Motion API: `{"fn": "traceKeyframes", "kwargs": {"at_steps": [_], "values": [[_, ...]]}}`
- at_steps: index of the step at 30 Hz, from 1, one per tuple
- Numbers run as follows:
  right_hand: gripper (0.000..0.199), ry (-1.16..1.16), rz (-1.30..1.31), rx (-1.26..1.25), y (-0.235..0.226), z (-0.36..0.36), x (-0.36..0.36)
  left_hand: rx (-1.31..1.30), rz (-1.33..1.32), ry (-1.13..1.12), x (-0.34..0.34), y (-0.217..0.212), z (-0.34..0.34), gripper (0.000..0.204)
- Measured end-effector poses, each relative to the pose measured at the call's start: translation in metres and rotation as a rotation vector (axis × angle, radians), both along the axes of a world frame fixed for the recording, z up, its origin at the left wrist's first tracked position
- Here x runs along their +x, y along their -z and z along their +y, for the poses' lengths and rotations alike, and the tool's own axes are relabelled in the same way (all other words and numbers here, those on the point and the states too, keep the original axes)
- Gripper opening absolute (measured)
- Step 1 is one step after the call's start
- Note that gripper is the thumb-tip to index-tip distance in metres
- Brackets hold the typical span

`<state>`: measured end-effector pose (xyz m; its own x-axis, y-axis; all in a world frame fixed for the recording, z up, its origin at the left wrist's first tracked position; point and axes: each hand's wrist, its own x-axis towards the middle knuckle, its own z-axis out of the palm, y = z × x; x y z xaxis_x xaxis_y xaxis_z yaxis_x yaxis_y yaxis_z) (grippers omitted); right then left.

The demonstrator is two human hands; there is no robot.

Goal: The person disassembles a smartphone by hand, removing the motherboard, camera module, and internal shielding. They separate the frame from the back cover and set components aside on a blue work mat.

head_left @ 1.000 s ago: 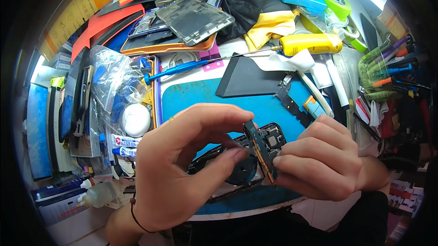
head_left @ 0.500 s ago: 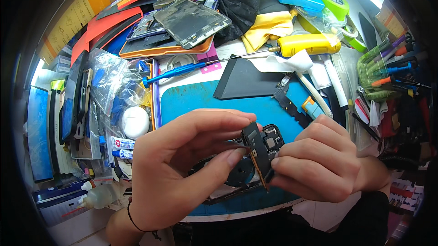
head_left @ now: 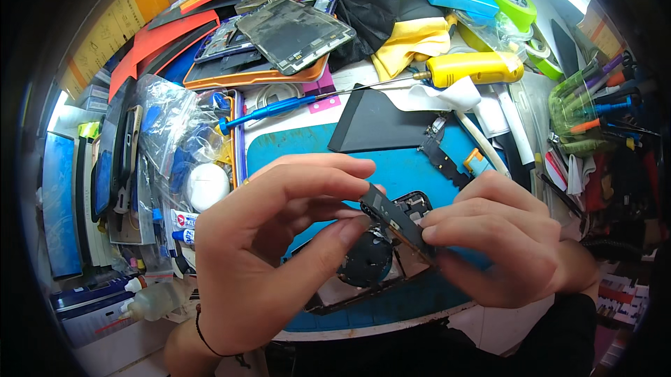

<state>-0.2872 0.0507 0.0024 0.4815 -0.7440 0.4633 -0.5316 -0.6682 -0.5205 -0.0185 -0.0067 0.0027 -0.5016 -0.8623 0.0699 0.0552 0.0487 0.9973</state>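
My left hand (head_left: 269, 237) pinches a small dark phone circuit board (head_left: 393, 217) between thumb and fingers, holding it tilted in the air. At the board's lower right end are the curled fingers of my right hand (head_left: 500, 240), gripping it; the right thumb is smeared by motion. Under both hands lies an opened phone housing (head_left: 342, 301), partly hidden by them. Inside it a round black disc (head_left: 365, 263) shows, and a camera module area (head_left: 417, 203) sits near the top corner.
A blue work mat (head_left: 293, 150) lies beneath. Beyond it are a dark flat sheet (head_left: 374, 122), a blue screwdriver (head_left: 269, 111), a yellow-handled screwdriver (head_left: 475, 69) and a dark flex part (head_left: 444, 157). Stacked phone parts (head_left: 293, 34) stand behind; a white round case (head_left: 208, 188) sits left.
The board has tipped from steep to more slanted, moving slightly left. My right fingers have loosened and shifted along its end. More of the housing and its round disc now shows.
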Motion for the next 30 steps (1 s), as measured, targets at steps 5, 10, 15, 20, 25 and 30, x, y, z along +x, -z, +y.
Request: {"fn": "traceKeyframes", "kwargs": {"at_steps": [5, 10, 15, 20, 25, 30], "values": [[0.047, 0.020, -0.014, 0.094, -0.004, -0.001, -0.005, -0.030, -0.025, -0.043, -0.001, -0.001, 0.002, 0.033], [0.043, 0.056, -0.002, 0.160, -0.008, -0.001, -0.007, -0.038, -0.030, -0.054, -0.001, 0.000, 0.002, 0.031], [0.043, 0.123, -0.126, 0.367, -0.014, 0.000, -0.007, 0.011, -0.073, -0.065, -0.001, -0.003, 0.005, 0.034], [0.043, 0.264, -0.471, 0.811, -0.023, -0.004, -0.005, 0.152, -0.041, -0.098, -0.003, -0.007, 0.008, 0.039], [0.044, 0.351, -0.592, 0.991, -0.028, -0.009, -0.005, 0.176, 0.018, -0.058, -0.003, -0.006, 0.006, 0.042], [0.054, 0.319, -0.680, 0.994, -0.026, -0.010, -0.001, 0.213, -0.003, -0.105, -0.003, -0.006, 0.005, 0.043]]}}
